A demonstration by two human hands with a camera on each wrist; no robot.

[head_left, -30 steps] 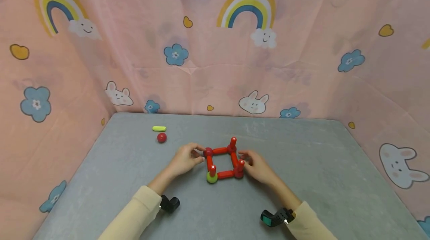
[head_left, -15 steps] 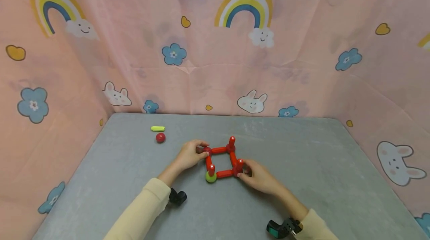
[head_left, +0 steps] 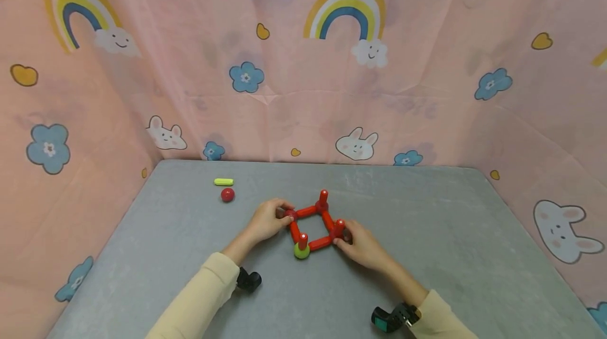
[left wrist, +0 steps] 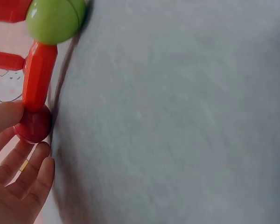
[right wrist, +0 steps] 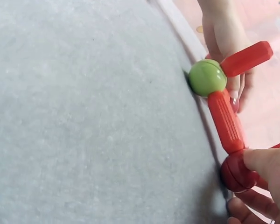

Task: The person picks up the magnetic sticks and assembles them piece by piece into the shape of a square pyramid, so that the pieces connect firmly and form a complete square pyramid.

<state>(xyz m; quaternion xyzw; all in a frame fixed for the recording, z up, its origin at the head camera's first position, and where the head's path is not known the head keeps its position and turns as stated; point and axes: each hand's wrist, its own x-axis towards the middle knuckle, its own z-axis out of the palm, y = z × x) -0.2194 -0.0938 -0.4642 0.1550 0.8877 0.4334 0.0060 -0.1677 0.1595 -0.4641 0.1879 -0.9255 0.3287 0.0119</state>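
Observation:
A square frame of red rods joined by balls lies on the grey table. In the head view, my left hand pinches the red ball at its far left corner, which bears no upright rod. At the near right corner, another red ball is held between the thumb and fingers of my right hand. A green ball forms the near left corner. Upright red rods stand on the other three corners: the far right, the near right and the green one.
Behind my left hand lie a loose red ball and a short yellow-green rod. A pink printed curtain hangs along the back and sides of the grey table.
Both hands have closed in on the frame, each taking hold of a corner ball. Since then the frame has turned slightly counterclockwise on the table, its near right corner shifting away from me.

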